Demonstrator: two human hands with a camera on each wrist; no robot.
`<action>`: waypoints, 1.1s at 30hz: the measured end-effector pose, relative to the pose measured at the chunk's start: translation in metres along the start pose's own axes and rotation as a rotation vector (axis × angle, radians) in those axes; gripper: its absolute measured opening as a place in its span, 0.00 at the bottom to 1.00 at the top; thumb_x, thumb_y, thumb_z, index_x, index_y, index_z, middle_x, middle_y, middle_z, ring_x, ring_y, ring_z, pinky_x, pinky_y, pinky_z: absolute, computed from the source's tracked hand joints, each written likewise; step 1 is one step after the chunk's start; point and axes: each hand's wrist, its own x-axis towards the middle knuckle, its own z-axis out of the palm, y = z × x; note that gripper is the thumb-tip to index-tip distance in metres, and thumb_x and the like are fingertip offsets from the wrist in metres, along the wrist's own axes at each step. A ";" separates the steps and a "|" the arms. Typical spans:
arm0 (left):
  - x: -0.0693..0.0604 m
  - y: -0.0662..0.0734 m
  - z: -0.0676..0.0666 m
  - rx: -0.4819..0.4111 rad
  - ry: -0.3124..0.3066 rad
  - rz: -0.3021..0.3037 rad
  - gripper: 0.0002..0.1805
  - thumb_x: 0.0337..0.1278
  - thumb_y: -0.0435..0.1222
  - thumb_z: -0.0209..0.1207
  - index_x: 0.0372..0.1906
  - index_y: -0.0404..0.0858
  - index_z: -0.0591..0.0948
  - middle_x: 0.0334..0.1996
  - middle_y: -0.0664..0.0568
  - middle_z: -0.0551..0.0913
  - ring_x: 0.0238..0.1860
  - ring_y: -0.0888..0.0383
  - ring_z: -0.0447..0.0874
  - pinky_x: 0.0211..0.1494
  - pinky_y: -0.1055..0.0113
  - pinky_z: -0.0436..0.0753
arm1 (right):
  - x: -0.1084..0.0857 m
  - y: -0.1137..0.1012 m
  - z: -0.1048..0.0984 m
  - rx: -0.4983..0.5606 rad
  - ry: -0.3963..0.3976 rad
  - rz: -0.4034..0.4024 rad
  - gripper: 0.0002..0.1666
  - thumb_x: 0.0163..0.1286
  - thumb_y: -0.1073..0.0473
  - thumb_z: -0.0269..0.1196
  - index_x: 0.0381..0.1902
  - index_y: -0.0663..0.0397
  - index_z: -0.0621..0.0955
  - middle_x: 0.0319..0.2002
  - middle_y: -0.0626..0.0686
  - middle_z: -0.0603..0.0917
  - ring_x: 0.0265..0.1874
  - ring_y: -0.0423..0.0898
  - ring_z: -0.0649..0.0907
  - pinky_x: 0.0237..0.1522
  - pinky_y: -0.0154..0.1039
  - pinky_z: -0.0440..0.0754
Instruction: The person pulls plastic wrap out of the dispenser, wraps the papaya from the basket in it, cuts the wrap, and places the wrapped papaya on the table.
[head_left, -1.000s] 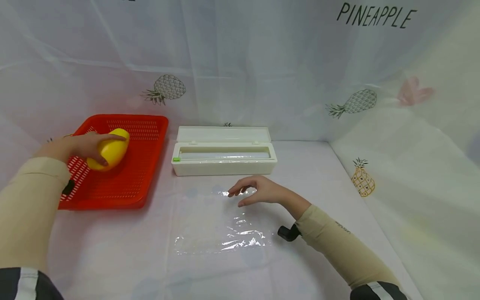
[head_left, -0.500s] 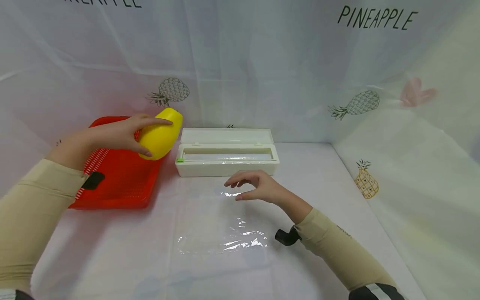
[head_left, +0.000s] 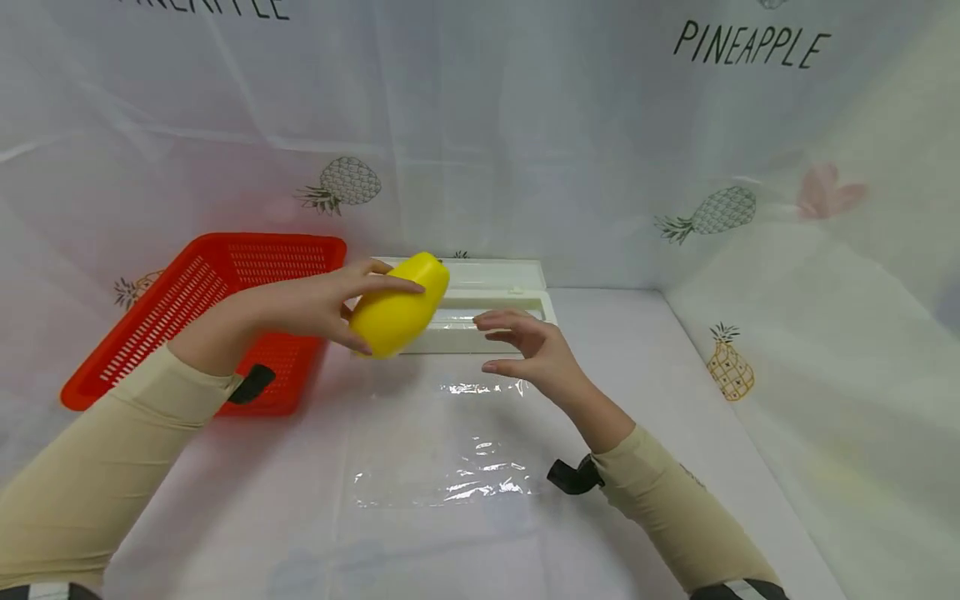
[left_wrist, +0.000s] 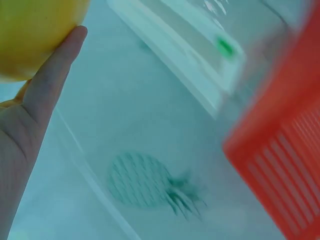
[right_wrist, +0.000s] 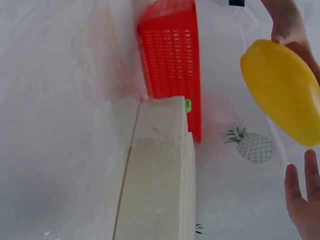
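In the head view my left hand [head_left: 322, 307] grips a smooth yellow fruit-shaped object [head_left: 397, 308], fingers over its top and thumb below, held up in front of the white box [head_left: 480, 340]. Part of the same yellow object [left_wrist: 37, 37] fills the corner of the left wrist view. My right hand [head_left: 534, 354] hovers to its right with fingers spread and slightly bent, holding nothing. In the right wrist view the yellow object [right_wrist: 282, 92] is just beyond my right fingertips [right_wrist: 311, 157]. Under the hands, clear film [head_left: 420, 450] lies flat on the table.
A red slotted basket [head_left: 285, 250] stands at the left, partly hidden behind my left forearm and tilted up at its left side. The box's lid [head_left: 502, 273] is raised at the back. White cloth [head_left: 570, 150] with pineapple prints hangs behind.
My left hand has lifted the yellow object out of the red basket and carried it right, to the front of the box. My right hand has risen slightly. The basket's left side has tipped up.
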 end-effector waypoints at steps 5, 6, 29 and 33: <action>0.011 0.018 0.028 -0.022 -0.090 0.091 0.45 0.47 0.36 0.73 0.70 0.63 0.66 0.70 0.51 0.56 0.62 0.48 0.65 0.53 0.58 0.79 | 0.001 -0.001 -0.001 0.039 -0.017 0.037 0.45 0.56 0.75 0.70 0.70 0.61 0.66 0.70 0.60 0.64 0.65 0.57 0.70 0.60 0.52 0.73; 0.011 0.021 0.033 -0.033 -0.111 0.104 0.45 0.47 0.36 0.73 0.70 0.63 0.66 0.71 0.51 0.55 0.62 0.48 0.65 0.53 0.59 0.79 | 0.000 -0.001 0.000 0.043 -0.034 0.052 0.46 0.56 0.76 0.69 0.71 0.59 0.64 0.71 0.60 0.62 0.65 0.57 0.70 0.60 0.52 0.74; 0.023 -0.010 0.104 -0.429 0.271 -0.158 0.31 0.56 0.41 0.68 0.66 0.48 0.74 0.62 0.49 0.74 0.54 0.46 0.80 0.53 0.56 0.81 | -0.038 0.032 -0.004 0.027 0.232 0.279 0.31 0.56 0.77 0.69 0.58 0.58 0.76 0.61 0.55 0.73 0.57 0.57 0.77 0.49 0.44 0.82; 0.029 -0.024 0.121 -0.417 0.279 -0.207 0.31 0.55 0.40 0.69 0.66 0.49 0.75 0.63 0.49 0.75 0.55 0.44 0.79 0.53 0.57 0.81 | -0.039 0.049 -0.008 -0.155 0.219 0.421 0.28 0.56 0.70 0.72 0.56 0.56 0.80 0.58 0.52 0.78 0.57 0.55 0.78 0.48 0.41 0.82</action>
